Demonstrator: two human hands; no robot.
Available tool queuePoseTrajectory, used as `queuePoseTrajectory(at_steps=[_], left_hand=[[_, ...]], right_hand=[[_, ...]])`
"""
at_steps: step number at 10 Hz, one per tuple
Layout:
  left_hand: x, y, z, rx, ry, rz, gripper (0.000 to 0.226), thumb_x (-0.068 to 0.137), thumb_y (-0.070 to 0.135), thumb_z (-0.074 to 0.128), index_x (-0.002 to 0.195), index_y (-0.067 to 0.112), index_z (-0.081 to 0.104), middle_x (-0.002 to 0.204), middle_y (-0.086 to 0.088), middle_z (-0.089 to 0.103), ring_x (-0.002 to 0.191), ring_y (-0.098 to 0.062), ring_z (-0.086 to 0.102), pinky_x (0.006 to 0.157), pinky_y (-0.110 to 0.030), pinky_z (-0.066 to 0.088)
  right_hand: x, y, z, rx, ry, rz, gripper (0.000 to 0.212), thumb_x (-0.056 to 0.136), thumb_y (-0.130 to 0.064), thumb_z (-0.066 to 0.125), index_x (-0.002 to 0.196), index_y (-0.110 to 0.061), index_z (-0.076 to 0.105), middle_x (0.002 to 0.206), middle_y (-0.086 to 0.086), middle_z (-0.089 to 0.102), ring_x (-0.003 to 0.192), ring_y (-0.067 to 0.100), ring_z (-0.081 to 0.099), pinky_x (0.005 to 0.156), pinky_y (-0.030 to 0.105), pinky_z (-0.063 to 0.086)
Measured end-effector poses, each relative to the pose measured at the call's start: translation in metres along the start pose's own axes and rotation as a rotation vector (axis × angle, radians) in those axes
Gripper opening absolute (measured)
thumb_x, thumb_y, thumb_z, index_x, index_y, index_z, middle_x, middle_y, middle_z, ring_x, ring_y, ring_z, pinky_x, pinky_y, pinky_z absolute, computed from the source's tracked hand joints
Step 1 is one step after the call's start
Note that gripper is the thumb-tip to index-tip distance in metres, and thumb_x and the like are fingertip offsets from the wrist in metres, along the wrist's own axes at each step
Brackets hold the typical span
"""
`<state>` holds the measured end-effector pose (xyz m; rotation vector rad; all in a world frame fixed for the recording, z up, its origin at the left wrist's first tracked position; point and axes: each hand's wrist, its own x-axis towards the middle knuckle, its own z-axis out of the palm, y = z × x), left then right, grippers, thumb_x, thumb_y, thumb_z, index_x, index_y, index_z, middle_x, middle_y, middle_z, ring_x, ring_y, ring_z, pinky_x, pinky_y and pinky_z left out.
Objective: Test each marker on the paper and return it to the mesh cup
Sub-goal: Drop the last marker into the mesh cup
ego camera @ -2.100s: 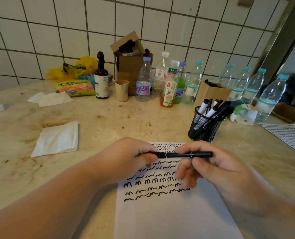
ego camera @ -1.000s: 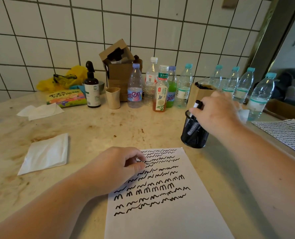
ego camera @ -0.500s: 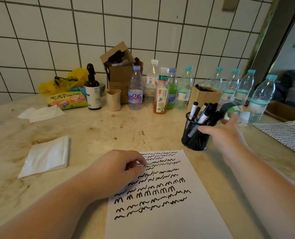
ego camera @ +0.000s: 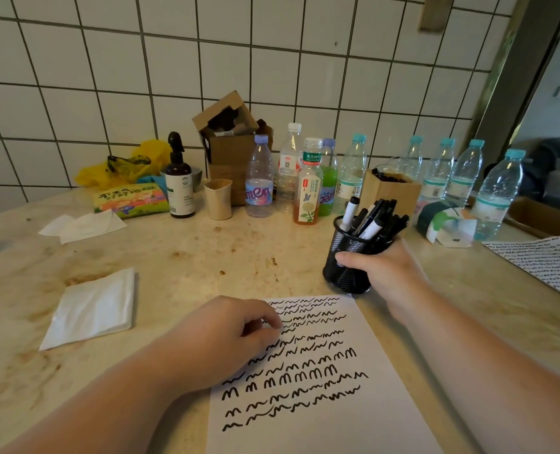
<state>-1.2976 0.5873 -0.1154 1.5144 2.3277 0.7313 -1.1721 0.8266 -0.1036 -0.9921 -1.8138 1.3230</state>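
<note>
A white sheet of paper (ego camera: 318, 417) covered in rows of black squiggles lies in front of me on the beige counter. My left hand (ego camera: 226, 335) rests on the paper's upper left corner with fingers curled, holding nothing. Just beyond the paper's top right corner stands the black mesh cup (ego camera: 346, 253), filled with several black and white markers (ego camera: 370, 221). My right hand (ego camera: 386, 270) wraps around the cup's right side, thumb across its front.
A folded white tissue (ego camera: 92, 309) lies to the left. Behind stand a paper cup (ego camera: 218, 198), a brown pump bottle (ego camera: 180, 188), a cardboard box (ego camera: 229, 139), and several bottles (ego camera: 308, 188). Another scribbled sheet (ego camera: 547, 260) lies at the right.
The marker went from both hands into the mesh cup via my right hand. That hand then dropped and closed around the cup's side. My left hand stayed on the paper.
</note>
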Motion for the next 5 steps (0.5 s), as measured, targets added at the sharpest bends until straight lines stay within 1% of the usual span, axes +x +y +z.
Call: queuePoseTrajectory(at_steps=[1,2,3,4,5], left_hand=[[0.001,0.001,0.000,0.013,-0.015,0.003,0.016,0.094,0.048,0.056,0.105,0.047,0.067,0.084,0.018,0.070,0.076,-0.003,0.064,0.072,-0.024,0.056],[0.001,0.002,-0.001,0.024,-0.022,0.010,0.016,0.094,0.048,0.056,0.104,0.046,0.069,0.081,0.024,0.069,0.075,0.000,0.063,0.068,-0.018,0.053],[0.000,0.001,-0.002,0.003,-0.042,0.008,0.016,0.094,0.048,0.055,0.103,0.047,0.069,0.085,0.022,0.071,0.076,-0.004,0.065,0.073,-0.027,0.057],[0.001,-0.002,-0.001,-0.005,-0.046,-0.003,0.017,0.096,0.042,0.054,0.104,0.048,0.068,0.088,0.024,0.071,0.078,-0.004,0.067,0.078,-0.030,0.057],[0.003,-0.004,-0.002,-0.013,-0.061,-0.033,0.029,0.098,0.028,0.050,0.101,0.049,0.069,0.066,0.025,0.065,0.056,-0.002,0.055,0.061,-0.021,0.050]], right_hand=[[-0.017,-0.003,0.020,0.059,-0.141,-0.005,0.065,0.052,-0.028,0.094,0.111,-0.029,0.065,0.100,-0.005,0.077,0.092,0.016,0.072,0.074,0.031,0.061],[-0.031,-0.005,0.045,0.015,-0.249,-0.069,0.062,0.059,-0.029,0.093,0.113,-0.032,0.063,0.103,-0.008,0.076,0.096,0.016,0.072,0.065,0.025,0.059],[-0.039,-0.006,0.062,-0.129,-0.238,-0.124,0.077,0.046,-0.052,0.088,0.115,-0.040,0.056,0.106,-0.014,0.073,0.101,0.012,0.068,0.091,0.042,0.054],[-0.045,-0.008,0.066,-0.193,-0.220,-0.156,0.072,0.059,-0.050,0.088,0.118,-0.037,0.050,0.108,-0.016,0.067,0.103,0.012,0.064,0.089,0.036,0.051],[-0.052,-0.014,0.059,-0.226,-0.254,-0.187,0.058,0.071,-0.044,0.086,0.115,-0.037,0.048,0.102,-0.022,0.061,0.104,0.009,0.060,0.073,0.020,0.042]])
